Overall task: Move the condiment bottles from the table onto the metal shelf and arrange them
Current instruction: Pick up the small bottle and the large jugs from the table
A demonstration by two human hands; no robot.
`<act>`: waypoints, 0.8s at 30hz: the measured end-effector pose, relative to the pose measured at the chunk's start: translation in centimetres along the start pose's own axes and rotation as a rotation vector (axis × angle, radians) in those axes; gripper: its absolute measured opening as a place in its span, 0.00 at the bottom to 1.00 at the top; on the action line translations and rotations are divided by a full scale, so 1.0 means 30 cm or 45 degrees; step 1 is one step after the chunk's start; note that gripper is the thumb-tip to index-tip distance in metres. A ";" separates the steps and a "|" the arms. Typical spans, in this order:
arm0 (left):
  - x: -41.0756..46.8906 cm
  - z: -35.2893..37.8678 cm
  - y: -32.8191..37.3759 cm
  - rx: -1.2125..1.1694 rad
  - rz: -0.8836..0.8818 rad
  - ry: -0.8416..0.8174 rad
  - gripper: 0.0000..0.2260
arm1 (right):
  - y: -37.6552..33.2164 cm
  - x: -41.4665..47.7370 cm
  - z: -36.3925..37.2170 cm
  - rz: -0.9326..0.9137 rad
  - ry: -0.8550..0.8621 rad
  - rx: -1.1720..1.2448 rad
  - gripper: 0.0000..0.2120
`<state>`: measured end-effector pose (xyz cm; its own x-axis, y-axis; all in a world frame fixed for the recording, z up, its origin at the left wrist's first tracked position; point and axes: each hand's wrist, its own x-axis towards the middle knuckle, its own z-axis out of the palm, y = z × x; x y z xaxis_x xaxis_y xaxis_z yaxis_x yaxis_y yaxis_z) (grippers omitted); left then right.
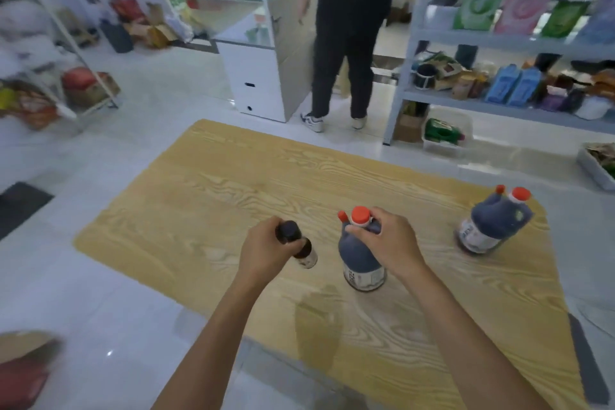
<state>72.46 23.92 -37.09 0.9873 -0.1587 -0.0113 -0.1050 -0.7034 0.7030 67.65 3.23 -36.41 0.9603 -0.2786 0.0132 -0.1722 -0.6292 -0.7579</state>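
Note:
On the wooden table (233, 183) stand two large dark sauce jugs with red caps. My right hand (386, 243) grips the handle and neck of the nearer jug (361, 260), which rests upright on the table. The second jug (489, 223) stands apart near the table's right edge. My left hand (266, 250) is closed around the neck of a small dark bottle with a black cap (299, 245), tilted, its base close to the tabletop. The grey metal shelf (499, 43) stands at the back right, beyond the table.
A person in dark clothes (346, 27) stands between a white counter (263, 76) and the shelf. The shelf's tiers hold bags, blue packs and boxes. White bins (446, 133) sit on the floor by it. A wire rack with goods (50, 76) is at the left.

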 end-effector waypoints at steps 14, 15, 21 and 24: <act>-0.419 -1.058 -0.611 -0.197 -0.276 0.714 0.11 | -0.985 -0.155 0.693 -0.580 -0.418 0.429 0.07; -0.469 -1.124 -0.644 -0.204 -0.296 0.791 0.10 | -1.056 -0.175 0.743 -0.612 -0.481 0.479 0.08; -0.742 -1.436 -0.740 -0.164 -0.395 1.179 0.12 | -1.472 -0.316 0.971 -0.938 -0.813 0.664 0.10; -0.856 -1.541 -0.741 -0.062 -0.479 1.284 0.11 | -1.657 -0.382 1.047 -1.013 -0.987 0.769 0.08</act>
<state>54.95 75.66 -19.56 0.6010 0.7220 0.3428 0.2091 -0.5560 0.8044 72.11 60.50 -19.37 0.6636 0.6495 0.3711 0.4416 0.0604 -0.8952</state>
